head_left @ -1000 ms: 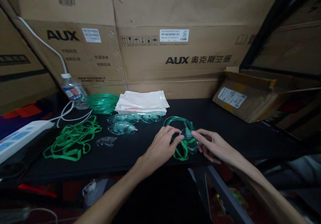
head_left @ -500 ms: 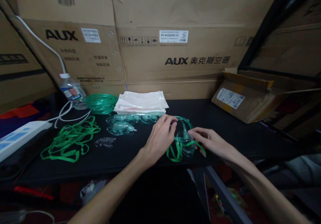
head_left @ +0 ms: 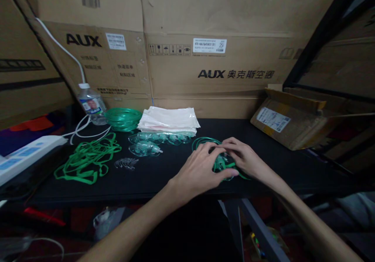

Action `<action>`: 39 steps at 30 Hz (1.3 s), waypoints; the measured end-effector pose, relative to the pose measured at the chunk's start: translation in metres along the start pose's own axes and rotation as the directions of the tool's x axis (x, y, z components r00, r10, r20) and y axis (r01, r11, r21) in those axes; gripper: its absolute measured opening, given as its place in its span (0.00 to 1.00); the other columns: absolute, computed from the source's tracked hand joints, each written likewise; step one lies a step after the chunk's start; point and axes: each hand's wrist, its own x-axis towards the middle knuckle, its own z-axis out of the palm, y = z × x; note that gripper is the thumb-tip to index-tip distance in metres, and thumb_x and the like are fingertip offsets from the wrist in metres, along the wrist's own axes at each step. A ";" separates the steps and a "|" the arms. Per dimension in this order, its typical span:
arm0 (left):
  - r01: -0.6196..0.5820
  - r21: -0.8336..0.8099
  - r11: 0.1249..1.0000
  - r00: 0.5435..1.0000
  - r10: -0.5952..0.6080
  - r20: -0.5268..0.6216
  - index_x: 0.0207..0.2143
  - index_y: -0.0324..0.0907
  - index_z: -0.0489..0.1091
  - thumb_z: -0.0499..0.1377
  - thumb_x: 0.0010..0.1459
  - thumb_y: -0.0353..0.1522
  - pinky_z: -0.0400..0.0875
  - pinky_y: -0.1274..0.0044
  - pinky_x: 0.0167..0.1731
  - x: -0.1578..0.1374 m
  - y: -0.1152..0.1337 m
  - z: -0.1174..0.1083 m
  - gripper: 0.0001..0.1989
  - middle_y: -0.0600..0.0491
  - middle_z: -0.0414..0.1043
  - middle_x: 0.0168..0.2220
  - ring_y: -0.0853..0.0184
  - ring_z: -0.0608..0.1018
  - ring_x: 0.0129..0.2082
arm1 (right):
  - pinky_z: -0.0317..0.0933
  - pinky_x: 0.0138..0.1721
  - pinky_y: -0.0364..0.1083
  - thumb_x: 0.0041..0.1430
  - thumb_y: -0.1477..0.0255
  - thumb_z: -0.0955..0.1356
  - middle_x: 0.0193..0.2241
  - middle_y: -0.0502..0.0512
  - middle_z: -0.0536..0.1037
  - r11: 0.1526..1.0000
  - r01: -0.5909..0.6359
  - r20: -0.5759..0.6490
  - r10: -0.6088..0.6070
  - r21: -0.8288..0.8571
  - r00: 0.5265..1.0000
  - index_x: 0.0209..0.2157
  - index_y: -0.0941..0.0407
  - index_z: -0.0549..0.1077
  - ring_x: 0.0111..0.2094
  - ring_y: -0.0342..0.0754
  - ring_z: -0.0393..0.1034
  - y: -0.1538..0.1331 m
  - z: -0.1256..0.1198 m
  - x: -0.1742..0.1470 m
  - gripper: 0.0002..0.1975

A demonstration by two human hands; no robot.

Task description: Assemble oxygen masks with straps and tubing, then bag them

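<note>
Bench (head_left: 164,176) layout. Along the rear edge, left to right: bottle (head_left: 92,106), tubing coil (head_left: 123,119), packet stack (head_left: 169,118); at the rear right corner, carton (head_left: 275,123); behind, cardboard wall (head_left: 175,70). Before the stack: mask row (head_left: 162,137), then single mask (head_left: 143,149), then clips (head_left: 125,163). Left edge: power strip (head_left: 29,154), straps (head_left: 88,174) to its right. Toward the front edge, right of the clips: strapped mask (head_left: 221,162).

Clear mask (head_left: 222,163) partly hidden behind the left grip (head_left: 199,170)
</note>
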 end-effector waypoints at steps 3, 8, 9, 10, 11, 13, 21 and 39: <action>-0.021 0.008 1.000 0.994 0.020 0.105 0.61 0.48 0.66 0.67 0.51 0.56 0.72 0.54 0.57 -0.012 0.002 0.005 0.40 0.44 0.65 0.63 0.47 0.73 0.60 | 0.68 0.52 0.55 0.65 0.75 0.65 0.46 0.59 0.76 0.993 0.099 0.084 -0.094 -0.059 0.992 0.44 0.49 0.83 0.49 0.55 0.74 0.003 -0.003 -0.002 0.15; 0.023 -0.022 0.999 0.997 -0.022 0.075 0.52 0.45 0.70 0.70 0.55 0.45 0.75 0.59 0.55 -0.035 -0.007 0.002 0.26 0.46 0.67 0.63 0.51 0.77 0.56 | 0.67 0.56 0.60 0.67 0.74 0.67 0.53 0.61 0.73 0.966 0.220 0.135 -0.202 -0.134 0.970 0.48 0.47 0.82 0.53 0.58 0.71 0.001 0.000 -0.008 0.13; 0.038 -0.037 0.999 0.998 -0.036 0.043 0.49 0.44 0.71 0.69 0.57 0.43 0.75 0.60 0.55 -0.040 -0.011 0.000 0.21 0.46 0.68 0.62 0.53 0.78 0.56 | 0.67 0.56 0.61 0.68 0.73 0.67 0.54 0.61 0.73 0.959 0.242 0.129 -0.225 -0.146 0.966 0.46 0.48 0.82 0.54 0.59 0.70 -0.001 0.002 -0.008 0.12; 0.050 -0.059 0.997 0.999 -0.050 -0.002 0.47 0.44 0.72 0.68 0.59 0.41 0.75 0.61 0.55 -0.045 -0.014 -0.003 0.17 0.46 0.70 0.60 0.54 0.78 0.55 | 0.66 0.56 0.62 0.68 0.73 0.67 0.54 0.62 0.73 0.952 0.266 0.121 -0.249 -0.154 0.961 0.45 0.49 0.82 0.55 0.60 0.69 -0.003 0.004 -0.008 0.11; 0.059 -0.083 0.995 0.997 -0.064 -0.052 0.45 0.44 0.73 0.67 0.61 0.40 0.75 0.63 0.56 -0.049 -0.018 -0.007 0.14 0.47 0.72 0.59 0.56 0.79 0.55 | 0.66 0.57 0.62 0.69 0.72 0.67 0.54 0.62 0.74 0.943 0.292 0.113 -0.277 -0.157 0.954 0.44 0.49 0.82 0.56 0.60 0.69 -0.006 0.006 -0.007 0.10; 0.091 -0.128 0.988 0.984 -0.109 -0.144 0.44 0.45 0.73 0.63 0.65 0.37 0.75 0.66 0.55 -0.057 -0.025 -0.014 0.08 0.50 0.77 0.53 0.59 0.81 0.52 | 0.67 0.55 0.60 0.70 0.71 0.67 0.52 0.61 0.76 0.926 0.347 0.095 -0.336 -0.150 0.937 0.44 0.50 0.81 0.55 0.59 0.70 -0.012 0.011 -0.005 0.10; 0.069 0.080 0.994 0.924 -0.033 -0.382 0.56 0.43 0.66 0.59 0.68 0.36 0.71 0.64 0.59 -0.057 -0.024 -0.046 0.16 0.44 0.74 0.58 0.59 0.76 0.59 | 0.69 0.45 0.52 0.74 0.70 0.63 0.40 0.58 0.80 0.874 0.454 0.010 -0.460 -0.170 0.888 0.47 0.54 0.76 0.41 0.53 0.75 -0.027 0.028 0.002 0.10; -0.207 0.356 0.911 0.978 0.206 0.041 0.50 0.40 0.69 0.57 0.70 0.35 0.71 0.66 0.55 -0.029 -0.044 -0.054 0.10 0.46 0.77 0.50 0.58 0.78 0.52 | 0.68 0.39 0.50 0.75 0.72 0.60 0.35 0.57 0.77 0.795 0.518 0.083 -0.521 -0.315 0.850 0.52 0.56 0.72 0.36 0.50 0.72 -0.032 0.045 0.010 0.12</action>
